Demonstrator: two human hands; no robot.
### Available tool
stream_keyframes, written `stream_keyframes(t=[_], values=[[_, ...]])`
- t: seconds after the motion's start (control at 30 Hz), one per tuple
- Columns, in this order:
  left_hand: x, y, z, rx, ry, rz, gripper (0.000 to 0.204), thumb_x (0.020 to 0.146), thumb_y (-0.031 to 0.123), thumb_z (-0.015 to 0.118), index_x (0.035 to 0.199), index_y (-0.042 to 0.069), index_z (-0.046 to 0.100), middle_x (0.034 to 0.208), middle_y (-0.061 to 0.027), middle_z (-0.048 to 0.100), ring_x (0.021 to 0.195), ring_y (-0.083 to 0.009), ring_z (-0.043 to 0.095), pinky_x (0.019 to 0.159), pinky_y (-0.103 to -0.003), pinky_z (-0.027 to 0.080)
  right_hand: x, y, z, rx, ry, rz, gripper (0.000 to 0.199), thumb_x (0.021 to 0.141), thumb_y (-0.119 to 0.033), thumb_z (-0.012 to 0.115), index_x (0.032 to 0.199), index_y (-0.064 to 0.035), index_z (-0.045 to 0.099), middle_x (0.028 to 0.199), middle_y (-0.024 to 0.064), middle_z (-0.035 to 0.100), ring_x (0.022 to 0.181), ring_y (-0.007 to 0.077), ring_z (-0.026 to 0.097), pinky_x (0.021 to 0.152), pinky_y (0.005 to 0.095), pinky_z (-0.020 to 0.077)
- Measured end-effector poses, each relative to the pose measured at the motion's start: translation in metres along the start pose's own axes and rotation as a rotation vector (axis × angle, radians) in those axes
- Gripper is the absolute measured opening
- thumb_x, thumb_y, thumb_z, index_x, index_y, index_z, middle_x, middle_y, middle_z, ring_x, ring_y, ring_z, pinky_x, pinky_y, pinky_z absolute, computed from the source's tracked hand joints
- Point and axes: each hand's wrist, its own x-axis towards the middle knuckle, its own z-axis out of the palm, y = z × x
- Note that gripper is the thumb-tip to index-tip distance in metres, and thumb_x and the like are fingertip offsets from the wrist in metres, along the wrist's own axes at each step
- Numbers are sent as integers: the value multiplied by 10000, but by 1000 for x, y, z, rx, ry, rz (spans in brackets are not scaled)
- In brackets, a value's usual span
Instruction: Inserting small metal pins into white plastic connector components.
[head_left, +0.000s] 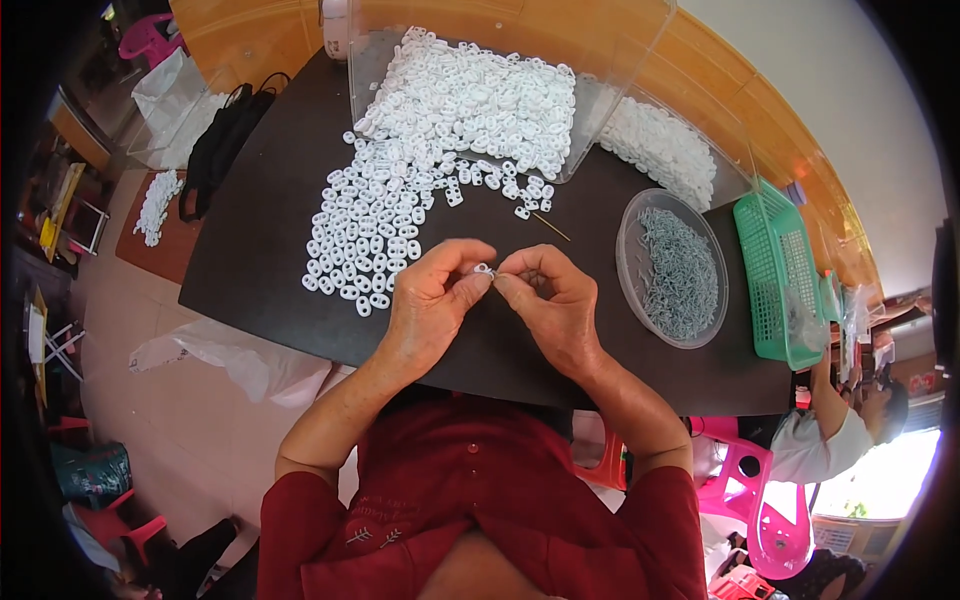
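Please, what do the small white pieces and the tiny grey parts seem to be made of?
White pieces: probably moulded plastic, smooth-looking, with matching rounded shapes. Grey parts in the round tub: probably metal, silvery, with small bright glints.

Toward the upper left of the frame, you see a black bag (222, 145) and a pink seat (150, 38). Left of centre, a crumpled plastic sheet (250, 365) lies low. At the right you have a green basket (762, 265); lower right, a pink chair (780, 555) and another person (818, 448).

Left fingers (462, 252) pinch white piece (484, 269); right fingers (532, 262) touching (dark table (250, 235) beneath).
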Motion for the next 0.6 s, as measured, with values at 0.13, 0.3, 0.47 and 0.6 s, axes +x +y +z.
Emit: stream_keyframes(t=[0.13, 0.3, 0.47, 0.6], values=[[-4, 1, -3, -256, 57, -162, 148, 854, 58, 617, 981, -10, 585, 780, -8, 584, 668, -48, 510, 585, -182, 421, -3, 3, 0, 54, -1, 0, 94, 813, 28, 616, 899, -8, 604, 787, -33, 569, 683, 3, 490, 598, 158, 408], [-7, -2, -7, -419, 28, -259, 104, 847, 51, 618, 928, 5, 573, 768, -43, 604, 642, -68, 531, 558, -188, 429, -6, 8, -1, 78, -40, -9, 104, 814, 42, 611, 909, 1, 620, 827, -19, 576, 728, 19, 506, 630, 172, 410], [-13, -4, -8, -521, -40, -320, 108, 856, 86, 620, 902, -1, 576, 746, -64, 617, 600, -90, 545, 535, -198, 445, -9, 7, 0, 60, -47, -5, 106, 817, 42, 607, 909, -7, 626, 826, -22, 580, 732, 22, 511, 630, 174, 410], [-17, -5, -7, -499, 5, -261, 139, 858, 81, 616, 951, -18, 589, 769, -75, 624, 629, -99, 562, 550, -208, 460, -12, 5, 2, 67, -35, 46, 104, 817, 37, 610, 909, -7, 629, 828, -20, 587, 739, 26, 517, 638, 174, 415]])
